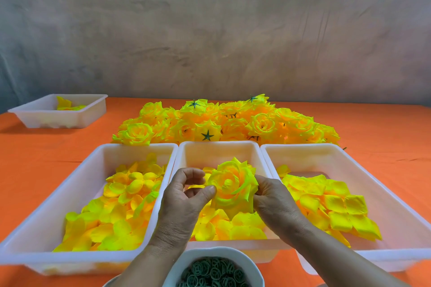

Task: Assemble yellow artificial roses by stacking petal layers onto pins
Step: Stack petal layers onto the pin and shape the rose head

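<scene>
A full yellow rose [232, 185] with an orange heart is held up over the middle white tray [218, 148]. My right hand [271, 201] grips it from the right and behind. My left hand [186, 196] is beside the rose's left edge, thumb tip touching the outer petals, fingers curled above with nothing plainly held in them. The pin is hidden inside the flower. Loose yellow petal layers [121, 207] fill the left tray [70, 170], and larger petals [331, 205] lie in the right tray [373, 170].
A heap of finished yellow roses [224, 123], some showing green star backs, lies behind the trays on the orange tablecloth [384, 128]. A white bowl [184, 261] of green round discs [212, 272] stands at the near edge. A small white tray [42, 112] with few petals sits far left.
</scene>
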Demonstrator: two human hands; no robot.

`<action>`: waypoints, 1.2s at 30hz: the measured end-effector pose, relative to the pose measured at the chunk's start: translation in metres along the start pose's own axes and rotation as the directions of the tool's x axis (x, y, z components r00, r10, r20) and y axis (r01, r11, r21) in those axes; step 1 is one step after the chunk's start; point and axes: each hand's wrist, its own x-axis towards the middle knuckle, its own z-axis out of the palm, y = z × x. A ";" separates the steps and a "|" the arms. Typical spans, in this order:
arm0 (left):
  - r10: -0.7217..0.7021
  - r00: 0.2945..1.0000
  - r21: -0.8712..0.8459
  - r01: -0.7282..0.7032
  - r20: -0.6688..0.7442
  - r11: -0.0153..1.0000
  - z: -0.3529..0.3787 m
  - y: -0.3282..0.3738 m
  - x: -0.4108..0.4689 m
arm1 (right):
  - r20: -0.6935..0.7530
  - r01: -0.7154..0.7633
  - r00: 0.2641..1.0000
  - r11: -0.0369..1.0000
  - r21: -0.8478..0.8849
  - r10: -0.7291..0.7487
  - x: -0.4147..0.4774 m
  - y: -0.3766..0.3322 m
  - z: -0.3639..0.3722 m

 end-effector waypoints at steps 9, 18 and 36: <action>-0.049 0.999 -0.060 0.049 0.002 0.997 0.001 0.000 0.003 | -0.064 -0.003 0.998 0.996 -0.084 -0.002 0.000 -0.001 0.000; -0.051 0.997 0.069 0.047 0.057 0.996 0.003 -0.005 0.004 | -0.055 0.010 0.998 0.995 -0.101 -0.015 0.001 0.005 0.000; -0.032 0.984 -0.017 0.035 0.174 0.999 0.003 0.004 -0.003 | -0.109 -0.021 0.994 0.999 -0.031 0.017 0.004 0.011 0.000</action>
